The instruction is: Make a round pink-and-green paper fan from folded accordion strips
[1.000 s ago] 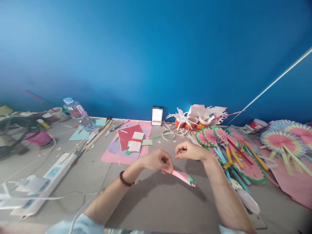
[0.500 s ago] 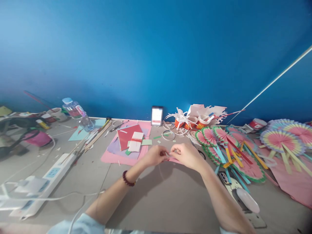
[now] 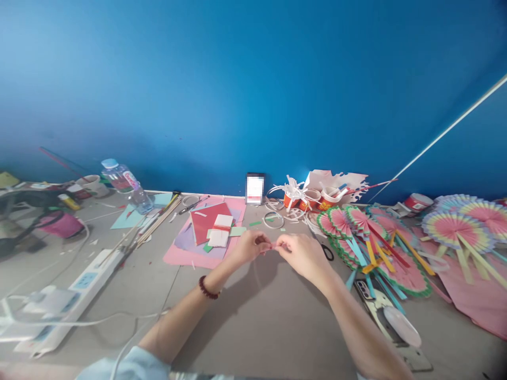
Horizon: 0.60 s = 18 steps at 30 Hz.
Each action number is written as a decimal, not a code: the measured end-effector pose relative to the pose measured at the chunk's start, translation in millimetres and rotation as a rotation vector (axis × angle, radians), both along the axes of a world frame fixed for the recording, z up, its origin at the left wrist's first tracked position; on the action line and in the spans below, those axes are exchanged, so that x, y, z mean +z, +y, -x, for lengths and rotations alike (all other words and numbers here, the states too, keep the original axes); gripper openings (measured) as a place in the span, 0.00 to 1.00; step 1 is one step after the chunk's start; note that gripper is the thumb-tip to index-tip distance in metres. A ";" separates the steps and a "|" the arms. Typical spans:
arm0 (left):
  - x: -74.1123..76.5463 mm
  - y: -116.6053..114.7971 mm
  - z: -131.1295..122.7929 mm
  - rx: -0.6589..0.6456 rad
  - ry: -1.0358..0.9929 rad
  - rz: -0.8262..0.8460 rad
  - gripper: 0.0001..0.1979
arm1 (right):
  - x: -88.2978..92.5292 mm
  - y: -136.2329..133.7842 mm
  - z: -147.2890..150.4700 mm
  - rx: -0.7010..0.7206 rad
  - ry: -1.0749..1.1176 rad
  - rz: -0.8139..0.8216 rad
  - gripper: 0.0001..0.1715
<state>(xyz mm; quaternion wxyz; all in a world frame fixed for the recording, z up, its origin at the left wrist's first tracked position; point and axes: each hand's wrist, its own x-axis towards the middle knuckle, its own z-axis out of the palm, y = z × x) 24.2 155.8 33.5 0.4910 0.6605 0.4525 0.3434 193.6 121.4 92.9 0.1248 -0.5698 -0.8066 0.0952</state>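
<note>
L hand (image 3: 249, 247) & R hand (image 3: 303, 254) both pinch small folded pink paper strip (image 3: 273, 246), mid-bench (image 3: 253, 327). Prob. light, flimsy, creases easily; grip by ends.

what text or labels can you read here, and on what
Nothing reads clearly.
Water bottle red label: too blurred.
Card against the wall: blurred out.
Red paper cups and red tin: marks too small.
Power strip: nothing legible.
Pink paper in left hand and right hand: mostly hidden.

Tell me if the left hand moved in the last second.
Yes. The left hand, pinching pink paper, has moved forward, closer to the pink sheet.
</note>
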 end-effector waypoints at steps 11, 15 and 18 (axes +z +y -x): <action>9.6 5.0 2.6 0.253 -0.396 0.205 0.17 | 0.8 -3.2 9.4 -0.047 -0.064 -0.152 0.10; 8.7 4.8 2.1 0.274 -0.451 0.222 0.18 | -0.5 -1.7 4.2 -0.037 -0.033 -0.180 0.10; 8.6 4.2 1.5 0.284 -0.488 0.232 0.19 | -0.2 -0.4 0.3 -0.033 -0.016 -0.184 0.09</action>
